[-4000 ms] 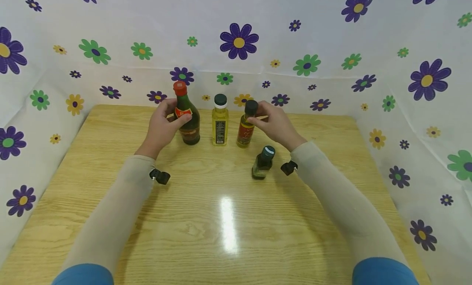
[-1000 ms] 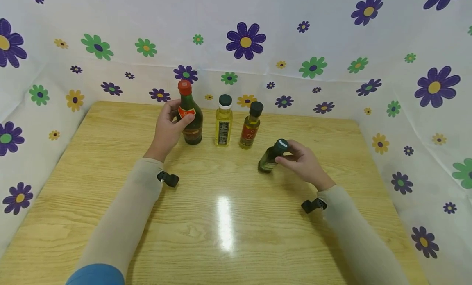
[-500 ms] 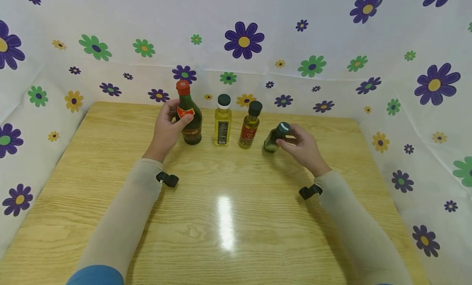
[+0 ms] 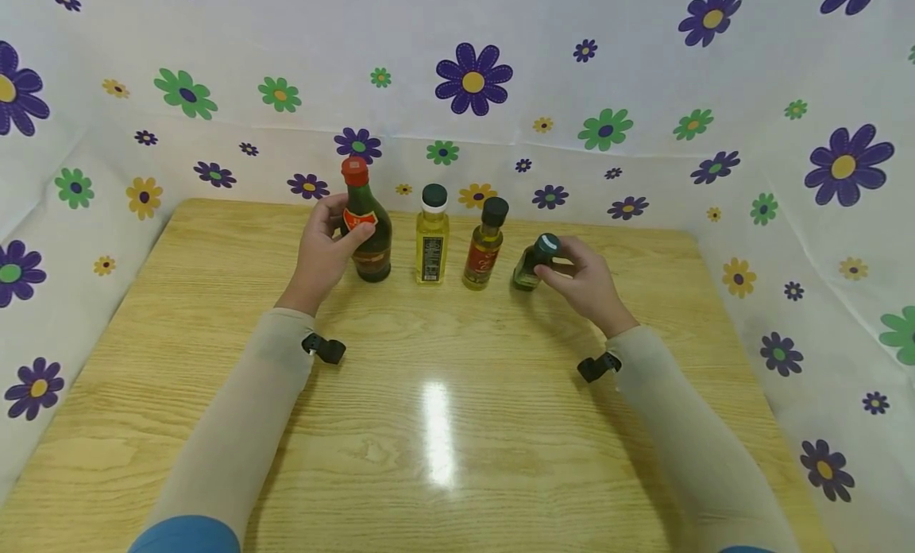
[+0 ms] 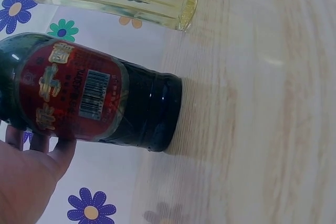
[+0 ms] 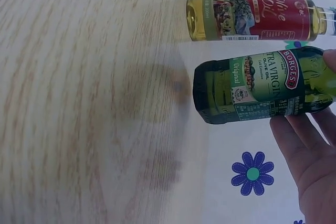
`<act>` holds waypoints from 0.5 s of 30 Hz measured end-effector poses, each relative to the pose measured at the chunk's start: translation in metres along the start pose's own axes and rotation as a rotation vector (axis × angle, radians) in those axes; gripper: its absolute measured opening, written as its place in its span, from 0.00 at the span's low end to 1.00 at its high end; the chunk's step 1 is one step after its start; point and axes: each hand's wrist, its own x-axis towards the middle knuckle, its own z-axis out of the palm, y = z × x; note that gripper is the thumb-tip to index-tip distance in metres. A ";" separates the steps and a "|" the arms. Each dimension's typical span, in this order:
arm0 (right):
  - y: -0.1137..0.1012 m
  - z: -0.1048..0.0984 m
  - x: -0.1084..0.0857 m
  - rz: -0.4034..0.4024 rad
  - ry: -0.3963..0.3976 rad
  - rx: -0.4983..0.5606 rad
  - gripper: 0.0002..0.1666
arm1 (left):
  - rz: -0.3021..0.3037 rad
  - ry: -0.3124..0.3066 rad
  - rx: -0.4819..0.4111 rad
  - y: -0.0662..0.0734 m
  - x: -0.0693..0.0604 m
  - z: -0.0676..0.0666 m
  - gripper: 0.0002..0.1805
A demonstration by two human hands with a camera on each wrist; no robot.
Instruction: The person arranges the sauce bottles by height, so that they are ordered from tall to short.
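Observation:
In the head view my left hand (image 4: 325, 247) holds a large dark green bottle (image 4: 373, 255) with a red cap, thumb across its front. The bottle's red label (image 5: 73, 87) with a barcode fills much of the left wrist view. My right hand (image 4: 586, 283) grips the neck of a small green olive oil bottle (image 4: 526, 272), which leans slightly; whether its base touches the table I cannot tell. Between the hands stand a clear bottle of yellow oil (image 4: 432, 247) with a dark green cap and a red-labelled olive oil bottle (image 4: 482, 255) with a black cap.
All the bottles line up near the back edge of the wooden table (image 4: 357, 426). Behind and beside it hangs a white cloth (image 4: 529, 29) printed with flowers. A bright light reflection (image 4: 438, 434) lies on the tabletop.
My right hand has left the red-labelled olive oil bottle, taken the small green bottle from the front and moved it back to the row's right end. My left hand stays on its bottle.

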 end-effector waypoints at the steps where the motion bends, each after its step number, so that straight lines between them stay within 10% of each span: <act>1: 0.001 0.000 0.000 0.000 0.002 0.000 0.22 | 0.002 0.000 -0.001 0.000 0.000 0.000 0.30; 15: 0.007 0.004 0.003 -0.006 0.005 0.016 0.21 | 0.006 0.001 -0.010 -0.001 0.000 -0.001 0.31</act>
